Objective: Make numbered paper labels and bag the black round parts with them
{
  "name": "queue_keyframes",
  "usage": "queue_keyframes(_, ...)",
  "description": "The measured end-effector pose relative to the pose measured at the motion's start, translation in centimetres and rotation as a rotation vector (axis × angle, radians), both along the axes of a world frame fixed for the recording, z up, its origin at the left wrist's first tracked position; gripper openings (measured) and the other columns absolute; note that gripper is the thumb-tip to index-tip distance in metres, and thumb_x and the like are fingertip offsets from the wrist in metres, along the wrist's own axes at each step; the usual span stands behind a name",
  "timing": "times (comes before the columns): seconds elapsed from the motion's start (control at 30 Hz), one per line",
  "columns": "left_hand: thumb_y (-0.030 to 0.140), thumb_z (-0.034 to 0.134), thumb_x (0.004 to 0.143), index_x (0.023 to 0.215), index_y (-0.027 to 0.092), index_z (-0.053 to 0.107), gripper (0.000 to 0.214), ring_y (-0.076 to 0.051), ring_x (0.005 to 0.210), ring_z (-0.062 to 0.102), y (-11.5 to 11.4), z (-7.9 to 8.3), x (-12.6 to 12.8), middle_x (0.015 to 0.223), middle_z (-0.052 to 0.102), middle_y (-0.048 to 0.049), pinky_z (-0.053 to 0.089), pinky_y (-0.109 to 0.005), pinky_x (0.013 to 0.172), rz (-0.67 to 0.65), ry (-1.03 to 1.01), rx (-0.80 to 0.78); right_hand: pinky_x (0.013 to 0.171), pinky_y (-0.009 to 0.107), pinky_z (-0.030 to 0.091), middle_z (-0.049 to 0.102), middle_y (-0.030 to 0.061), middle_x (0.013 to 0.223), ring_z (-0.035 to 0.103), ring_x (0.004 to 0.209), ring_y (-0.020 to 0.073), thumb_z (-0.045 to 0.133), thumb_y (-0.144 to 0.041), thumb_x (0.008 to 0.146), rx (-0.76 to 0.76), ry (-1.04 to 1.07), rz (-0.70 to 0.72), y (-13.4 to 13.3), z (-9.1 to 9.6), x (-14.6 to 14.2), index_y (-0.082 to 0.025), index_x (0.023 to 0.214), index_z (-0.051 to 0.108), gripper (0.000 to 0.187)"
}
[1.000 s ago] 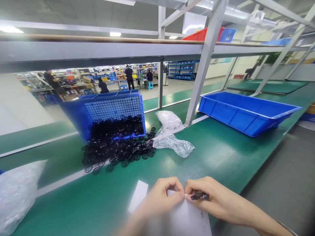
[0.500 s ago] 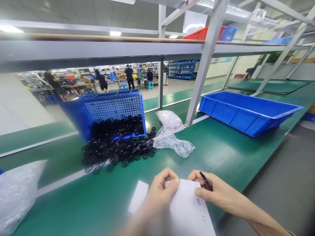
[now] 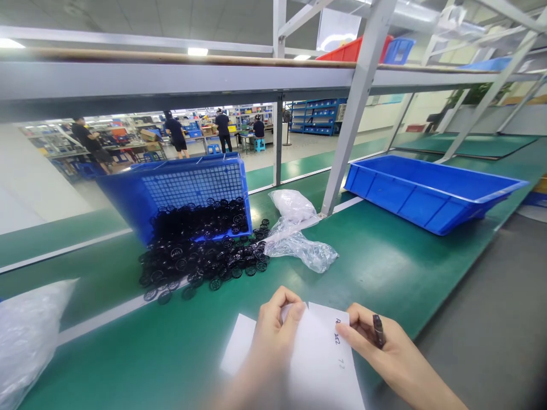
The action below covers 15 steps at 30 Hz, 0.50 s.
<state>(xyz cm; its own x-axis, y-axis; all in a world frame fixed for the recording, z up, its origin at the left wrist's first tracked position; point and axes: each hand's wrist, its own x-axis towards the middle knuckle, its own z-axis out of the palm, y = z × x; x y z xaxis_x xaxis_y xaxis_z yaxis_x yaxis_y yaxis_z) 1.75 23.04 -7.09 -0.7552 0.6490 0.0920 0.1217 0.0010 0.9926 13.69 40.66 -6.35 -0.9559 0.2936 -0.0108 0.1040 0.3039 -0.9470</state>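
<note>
A white sheet of paper (image 3: 320,364) with dark handwriting along its right side is held between my two hands, above the green table. My left hand (image 3: 276,327) is closed, thumb and fingers pinching the top edge. My right hand (image 3: 376,341) pinches the upper right part of the sheet, and a dark pen (image 3: 378,330) is tucked among its fingers. Between the hands the top edge shows a small split or overlap; I cannot tell which. Left of my left hand, a smaller piece of white paper (image 3: 238,341) lies on the table, partly hidden by the hand.
A tipped blue crate (image 3: 194,182) spills black round parts (image 3: 188,259) onto the green table (image 3: 380,273). Clear plastic bags (image 3: 299,245) lie beside a metal post (image 3: 350,114). A blue bin (image 3: 419,193) stands at right, a plastic bag (image 3: 28,336) at left. People work in the background.
My right hand has shifted slightly right and turned, so the pen stands more upright. The paper's split or overlap and its writing show more clearly. My left hand has moved slightly left.
</note>
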Motion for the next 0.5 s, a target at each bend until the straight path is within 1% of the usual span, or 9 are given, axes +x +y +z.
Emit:
queue_keyframes(0.17, 0.049, 0.051, 0.097, 0.082, 0.019, 0.052, 0.033, -0.01, 0.063, 0.037, 0.1, 0.1, -0.2, 0.071, 0.047, 0.0031, 0.026, -0.026, 0.057, 0.022, 0.009, 0.006, 0.054, 0.027, 0.029, 0.035, -0.0047, 0.067, 0.034, 0.061, 0.0143, 0.053, -0.063, 0.094, 0.016, 0.038, -0.056, -0.3, -1.1, 0.4, -0.023, 0.073, 0.045, 0.046)
queue_keyframes(0.27, 0.051, 0.049, 0.097, 0.081, 0.02, 0.051, 0.035, -0.01, 0.062, 0.034, 0.1, 0.2, -0.4, 0.07, 0.043, 0.0035, 0.025, -0.027, 0.057, 0.05, 0.038, 0.016, 0.054, 0.026, 0.032, 0.039, -0.0043, 0.067, 0.038, 0.061, 0.0146, 0.057, -0.061, 0.093, -0.022, 0.092, -0.075, -0.3, -1.2, 0.4, -0.023, 0.074, 0.049, 0.043)
queue_keyframes(0.37, 0.051, 0.048, 0.097, 0.082, 0.02, 0.051, 0.035, -0.011, 0.061, 0.035, 0.1, 0.3, -0.5, 0.07, 0.045, 0.0034, 0.025, -0.028, 0.056, 0.087, 0.076, 0.005, 0.067, 0.027, 0.043, 0.054, -0.0012, 0.079, 0.051, 0.074, 0.0179, 0.057, -0.06, 0.094, -0.165, 0.092, 0.034, -0.5, -0.7, 0.1, -0.025, 0.088, 0.058, 0.035)
queue_keyframes(0.43, 0.05, 0.048, 0.097, 0.082, 0.02, 0.052, 0.034, -0.011, 0.061, 0.037, 0.0, 0.4, -0.6, 0.07, 0.046, 0.003, 0.027, -0.028, 0.056, 0.121, 0.111, -0.006, 0.078, 0.029, 0.046, 0.06, 0.0013, 0.091, 0.055, 0.085, 0.0199, 0.058, -0.06, 0.094, -0.292, 0.041, 0.126, -0.9, -0.5, -0.2, -0.026, 0.099, 0.06, 0.035)
queue_keyframes(0.5, 0.05, 0.048, 0.097, 0.081, 0.02, 0.053, 0.034, -0.011, 0.061, 0.038, 0.0, 0.4, -0.7, 0.07, 0.047, 0.0026, 0.027, -0.028, 0.056, 0.147, 0.142, -0.011, 0.077, 0.029, 0.046, 0.06, 0.0024, 0.093, 0.054, 0.085, 0.0197, 0.059, -0.061, 0.092, -0.401, -0.021, 0.172, -1.6, -0.7, -0.4, -0.024, 0.099, 0.061, 0.038)
